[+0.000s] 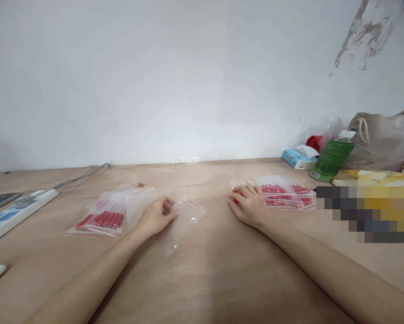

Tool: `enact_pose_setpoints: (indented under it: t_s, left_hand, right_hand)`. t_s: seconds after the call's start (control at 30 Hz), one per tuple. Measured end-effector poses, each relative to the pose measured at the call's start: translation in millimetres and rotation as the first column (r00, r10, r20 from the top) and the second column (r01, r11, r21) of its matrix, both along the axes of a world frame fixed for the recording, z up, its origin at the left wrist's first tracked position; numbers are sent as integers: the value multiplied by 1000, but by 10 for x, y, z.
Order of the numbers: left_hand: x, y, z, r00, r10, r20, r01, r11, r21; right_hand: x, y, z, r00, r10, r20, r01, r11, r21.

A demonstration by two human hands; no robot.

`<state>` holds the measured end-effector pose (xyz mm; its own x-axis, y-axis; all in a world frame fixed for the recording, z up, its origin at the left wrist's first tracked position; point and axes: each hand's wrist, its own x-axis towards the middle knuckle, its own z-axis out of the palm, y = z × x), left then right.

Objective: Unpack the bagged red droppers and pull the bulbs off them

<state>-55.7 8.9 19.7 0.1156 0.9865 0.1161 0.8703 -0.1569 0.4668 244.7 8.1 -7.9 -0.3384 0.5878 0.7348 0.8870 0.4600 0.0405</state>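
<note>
Between the thumb and fingers of my left hand is the edge of a clear zip bag, which looks flat and without contents. Beside that hand, to the left, lie zip bags holding red stick-like pieces, with another plain bag partly under my fingers. My right hand curls over a bunch of red sticks with thin pale ends; its fingers are bent around them and hide most of the red parts. Just right of it are stacked zip bags of red pieces.
A power strip with a grey cable and a phone lie at the left. On the right stand a blue tissue box, a green bottle and plastic bags. A white wall rises behind the wooden table.
</note>
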Motion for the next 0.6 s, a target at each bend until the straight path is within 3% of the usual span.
enact_pose_setpoints:
  t_s: [0.1, 0.17, 0.23, 0.33, 0.5, 0.6]
  left_hand:
    - [25, 9, -27, 1000, -1, 9, 2, 996, -84]
    - [10, 23, 30, 999, 21, -46, -25, 996, -83]
    - [-64, 59, 119, 986, 130, -104, -131, 991, 1]
    - [-261, 142, 202, 911, 377, -164, -351, 921, 166]
    - [-562, 264, 94, 769, 545, -333, -486, 838, 249]
    - [-766, 330, 106, 827, 510, -236, -472, 859, 199]
  right_hand:
    - [-86, -54, -55, 997, 81, -10, -80, 995, 60]
    - [-120, -80, -59, 993, 114, -10, -113, 991, 65]
    - [-130, -91, -55, 992, 126, -14, -125, 990, 63]
    - [-123, -89, -56, 992, 122, -26, -120, 991, 61]
    - [-118, -80, -62, 993, 117, -15, -116, 992, 43]
    - [-121, -78, -62, 993, 119, -19, -118, 992, 42]
